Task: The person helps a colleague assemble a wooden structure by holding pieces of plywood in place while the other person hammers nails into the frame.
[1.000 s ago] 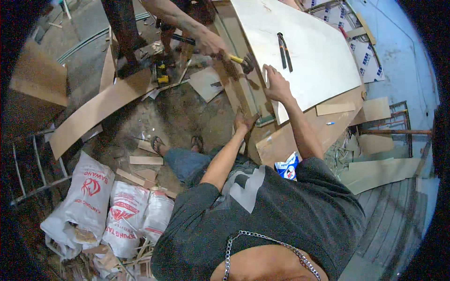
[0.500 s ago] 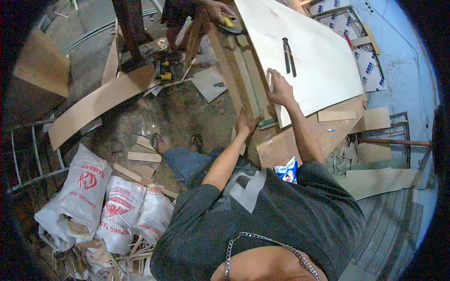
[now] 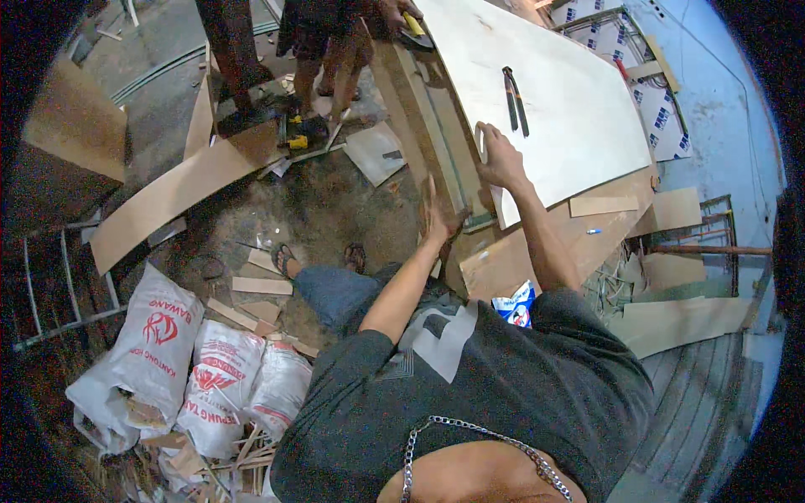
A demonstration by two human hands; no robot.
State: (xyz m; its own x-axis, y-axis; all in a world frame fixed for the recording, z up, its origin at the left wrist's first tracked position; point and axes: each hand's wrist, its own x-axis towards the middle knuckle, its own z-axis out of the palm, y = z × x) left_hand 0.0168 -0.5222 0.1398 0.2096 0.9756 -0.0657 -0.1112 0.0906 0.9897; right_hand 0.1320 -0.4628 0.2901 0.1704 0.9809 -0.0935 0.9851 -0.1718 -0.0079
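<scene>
Workshop floor, with both hands at a white panel and its frame

Scrap wood litters the dark floor (image 3: 327,205), and a blue wall (image 3: 713,84) rises on the right. The panel (image 3: 579,126) lies on the brown counter (image 3: 501,265), with the long wooden frame (image 3: 406,126) along its left side.

The left hand (image 3: 436,223) is spread wide at the frame's near end, fingers straight along its outer side and thumb stretched towards the panel. The right hand (image 3: 501,161) is bent at the panel's left edge; how firmly it grips, I cannot tell. Black pincers (image 3: 514,102) lie on the panel, just beyond the right hand.

Near the frame's far end, a co-worker's hand (image 3: 392,15) is beside a yellow-handled tool (image 3: 413,23). A wood strip (image 3: 603,206) lies near the panel's near edge, and a blue-and-white packet (image 3: 514,305) is beside the person's shirt (image 3: 495,377). Printed white sacks (image 3: 159,335) stand at lower left.
</scene>
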